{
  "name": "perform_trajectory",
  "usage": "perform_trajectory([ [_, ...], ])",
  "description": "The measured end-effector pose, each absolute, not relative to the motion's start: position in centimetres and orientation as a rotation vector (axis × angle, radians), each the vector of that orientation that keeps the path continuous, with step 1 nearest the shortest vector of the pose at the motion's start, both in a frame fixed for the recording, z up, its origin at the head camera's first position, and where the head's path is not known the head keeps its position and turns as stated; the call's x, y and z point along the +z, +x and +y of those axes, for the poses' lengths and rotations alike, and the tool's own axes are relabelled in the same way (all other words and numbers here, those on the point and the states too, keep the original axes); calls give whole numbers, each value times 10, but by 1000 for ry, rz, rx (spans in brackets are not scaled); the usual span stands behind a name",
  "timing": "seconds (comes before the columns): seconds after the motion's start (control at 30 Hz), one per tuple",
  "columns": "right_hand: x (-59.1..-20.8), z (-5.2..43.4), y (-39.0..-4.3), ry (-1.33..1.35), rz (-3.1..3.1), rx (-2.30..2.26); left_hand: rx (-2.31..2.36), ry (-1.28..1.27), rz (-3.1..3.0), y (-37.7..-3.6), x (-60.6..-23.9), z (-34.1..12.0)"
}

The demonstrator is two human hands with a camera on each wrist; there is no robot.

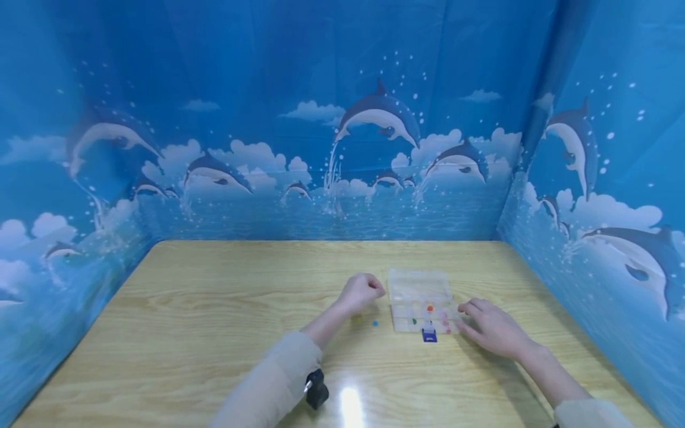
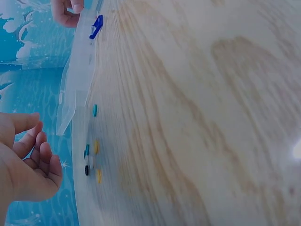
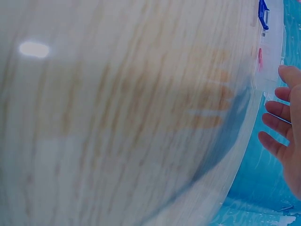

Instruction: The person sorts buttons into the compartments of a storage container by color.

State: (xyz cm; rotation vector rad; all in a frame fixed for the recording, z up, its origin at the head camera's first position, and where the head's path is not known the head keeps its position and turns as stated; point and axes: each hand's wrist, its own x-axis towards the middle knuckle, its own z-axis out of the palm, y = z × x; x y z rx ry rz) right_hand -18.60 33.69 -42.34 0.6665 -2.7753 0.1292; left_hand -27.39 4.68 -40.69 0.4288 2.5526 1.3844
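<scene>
Box [image 1: 402, 326] is lying right of centre in the lower half of the head frame, its lid [image 1: 419, 285] opening toward the top. Your left hand [image 1: 364, 289] is hovering just left of it, fingers curling inward; whether they are pinching anything, you cannot tell. Your right hand [image 1: 493, 328] is spreading loosely by the box's right edge; contact is staying unclear. Compartments are holding orange [image 1: 430, 308], green [image 1: 414, 321] and pink pieces [image 1: 445, 321]. Below your left hand, blue [image 1: 375, 324] and yellow buttons [image 2: 96, 147] are lying on the table [image 1: 214, 309].
</scene>
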Motion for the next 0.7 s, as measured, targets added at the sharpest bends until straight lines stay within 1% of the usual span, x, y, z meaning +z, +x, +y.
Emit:
perform_trajectory([
  [0.33,-422,337,-186,685,-2762,130,1425,359,2557,-281,-417,32],
  [0.7,-421,336,-187,669,-2791,143,1404,229,2563,-285,-422,28],
])
